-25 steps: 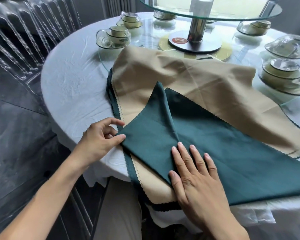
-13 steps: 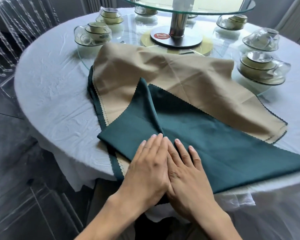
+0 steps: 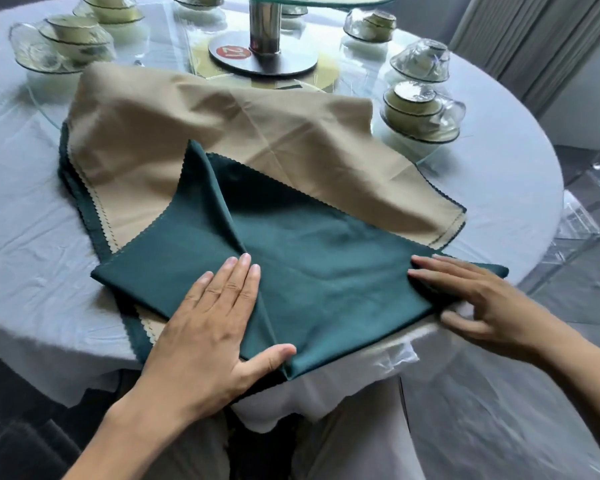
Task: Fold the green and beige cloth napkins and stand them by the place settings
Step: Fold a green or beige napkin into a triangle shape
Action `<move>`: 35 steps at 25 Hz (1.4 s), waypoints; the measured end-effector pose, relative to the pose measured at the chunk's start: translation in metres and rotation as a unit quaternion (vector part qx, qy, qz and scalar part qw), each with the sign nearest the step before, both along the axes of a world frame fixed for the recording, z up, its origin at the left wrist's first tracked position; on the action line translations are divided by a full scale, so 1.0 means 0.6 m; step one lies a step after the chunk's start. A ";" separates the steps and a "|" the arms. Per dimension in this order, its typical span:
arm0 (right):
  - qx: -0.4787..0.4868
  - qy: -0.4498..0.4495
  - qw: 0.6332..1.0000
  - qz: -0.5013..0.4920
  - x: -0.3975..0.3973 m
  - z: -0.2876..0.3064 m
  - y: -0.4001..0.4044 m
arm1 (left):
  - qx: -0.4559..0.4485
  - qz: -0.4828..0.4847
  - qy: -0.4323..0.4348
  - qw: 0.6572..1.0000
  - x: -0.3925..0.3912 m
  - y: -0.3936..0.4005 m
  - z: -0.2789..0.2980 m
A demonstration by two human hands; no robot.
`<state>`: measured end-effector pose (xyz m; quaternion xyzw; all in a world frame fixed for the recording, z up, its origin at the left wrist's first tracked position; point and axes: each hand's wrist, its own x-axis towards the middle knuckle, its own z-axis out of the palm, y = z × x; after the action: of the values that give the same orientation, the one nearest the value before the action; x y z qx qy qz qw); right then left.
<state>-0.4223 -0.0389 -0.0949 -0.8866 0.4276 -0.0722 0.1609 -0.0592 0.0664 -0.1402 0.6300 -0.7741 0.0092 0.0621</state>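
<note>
A dark green cloth napkin with a zigzag-cut edge (image 3: 326,271) lies on the near edge of a round table covered in a white cloth (image 3: 25,237), its left part folded over so that a crease runs down from a raised point to the near corner. It rests on top of a beige cloth napkin with the same pinked edge (image 3: 222,133), which spreads rumpled toward the table's middle, with further green and beige edges showing in a stack beneath at the left.

The left hand (image 3: 212,327) lies flat on the folded green flap, fingers straight and together, thumb stretched out along the near corner; it presses and grasps nothing. The right hand (image 3: 478,299) rests at the green napkin's right corner, fingers extended on top of the cloth and thumb below the edge; whether it pinches the cloth I cannot tell.

Beyond the napkins stands a glass turntable on a metal post (image 3: 264,26), ringed by plastic-wrapped sets of cups and bowls (image 3: 420,109).
</note>
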 end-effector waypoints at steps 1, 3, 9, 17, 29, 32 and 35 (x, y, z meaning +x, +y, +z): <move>-0.019 0.005 1.000 -0.017 -0.020 0.001 -0.018 | -0.002 -0.003 0.001 1.000 -0.002 0.000 0.001; -0.040 -0.007 0.998 -0.044 -0.053 0.005 -0.045 | -0.003 -0.005 0.001 1.000 -0.003 0.000 0.003; 0.145 -0.402 0.896 -0.120 -0.036 0.076 -0.096 | 0.000 -0.005 0.001 1.000 -0.004 0.001 0.005; 0.023 -0.333 0.937 -0.098 0.319 0.119 -0.194 | 0.019 0.007 0.029 0.999 -0.008 0.005 0.015; -0.089 -0.141 0.985 -0.045 0.467 0.077 -0.188 | 0.006 -0.092 -0.040 0.995 -0.007 0.009 0.016; -0.089 -0.142 0.985 -0.047 0.457 0.081 -0.175 | -0.026 -0.117 -0.040 0.992 0.009 0.024 0.016; -0.073 -0.144 0.986 -0.043 0.456 0.089 -0.164 | -0.035 -0.156 -0.049 0.986 0.032 0.038 0.024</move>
<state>-0.1488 -0.1370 -0.0415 -0.8570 0.4313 -0.2369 0.1529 -0.0401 0.0890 -0.1261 0.4977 -0.8641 0.0576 0.0472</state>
